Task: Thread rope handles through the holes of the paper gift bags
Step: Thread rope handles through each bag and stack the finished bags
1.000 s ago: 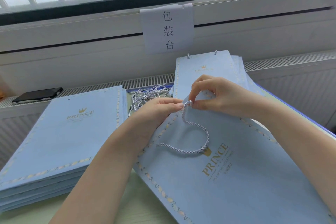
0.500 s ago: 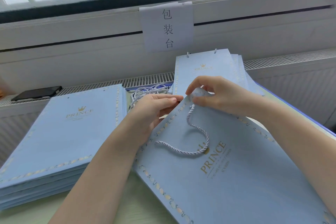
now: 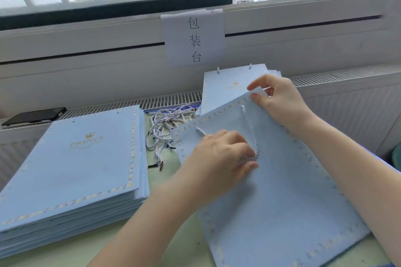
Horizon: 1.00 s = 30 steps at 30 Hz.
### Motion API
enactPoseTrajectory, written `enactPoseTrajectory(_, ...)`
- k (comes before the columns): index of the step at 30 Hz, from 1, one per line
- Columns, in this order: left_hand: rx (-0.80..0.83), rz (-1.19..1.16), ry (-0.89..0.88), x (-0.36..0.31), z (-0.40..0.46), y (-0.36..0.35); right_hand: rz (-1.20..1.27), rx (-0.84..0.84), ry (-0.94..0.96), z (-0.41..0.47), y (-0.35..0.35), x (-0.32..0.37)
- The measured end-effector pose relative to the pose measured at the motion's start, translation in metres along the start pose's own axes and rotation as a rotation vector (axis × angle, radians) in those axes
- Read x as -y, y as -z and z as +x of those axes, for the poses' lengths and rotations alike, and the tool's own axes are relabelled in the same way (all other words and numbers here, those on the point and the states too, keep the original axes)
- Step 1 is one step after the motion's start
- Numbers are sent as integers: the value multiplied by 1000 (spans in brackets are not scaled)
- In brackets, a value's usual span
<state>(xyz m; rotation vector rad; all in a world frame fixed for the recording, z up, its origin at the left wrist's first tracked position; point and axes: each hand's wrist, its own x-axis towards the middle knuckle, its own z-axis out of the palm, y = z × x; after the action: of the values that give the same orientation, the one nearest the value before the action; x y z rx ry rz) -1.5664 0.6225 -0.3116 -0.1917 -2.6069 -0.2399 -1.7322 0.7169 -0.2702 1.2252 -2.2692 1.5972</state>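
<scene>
A flat light-blue paper gift bag [image 3: 282,197] lies in front of me, tilted, with a white twisted rope handle [image 3: 251,130] running down from a hole near its top edge. My left hand [image 3: 223,158] lies on the bag's upper middle, fingers curled over the loop of the rope; it is blurred. My right hand [image 3: 280,97] pinches the bag's top edge by the hole between thumb and forefinger. A second rope end [image 3: 200,131] shows at the left hole.
A stack of flat bags [image 3: 71,169] sits at the left. A heap of loose rope handles [image 3: 167,125] lies between the stacks. Several bags with handles [image 3: 227,84] lean at the back. A black phone [image 3: 34,115] rests on the radiator ledge. A paper sign [image 3: 194,39] hangs above.
My left hand has moved from the bag's top edge down onto the rope loop. The rope now runs straight down from the hole. The bag has turned and its top edge is lifted.
</scene>
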Motion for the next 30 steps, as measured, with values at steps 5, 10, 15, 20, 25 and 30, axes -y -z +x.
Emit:
enactPoseTrajectory(5,37,-34,15,-13,-1,1,54,-95,-54,3,2,-5)
enactPoseTrajectory(10,-95,-133,92,-10,1,11,142,-237,-103,7,10,-5)
enactPoseTrajectory(15,-498,-68,443,3,2,15,394,-463,-222,12,28,-6)
enactPoseTrajectory(20,-281,-352,883,24,-1,17,539,-538,-299,11,32,-1)
enactPoseTrajectory(25,-229,-487,1011,34,-3,13,688,-447,-347,9,32,9)
enactPoseTrajectory(30,-345,-633,1079,38,-4,15,759,-237,-326,7,28,14)
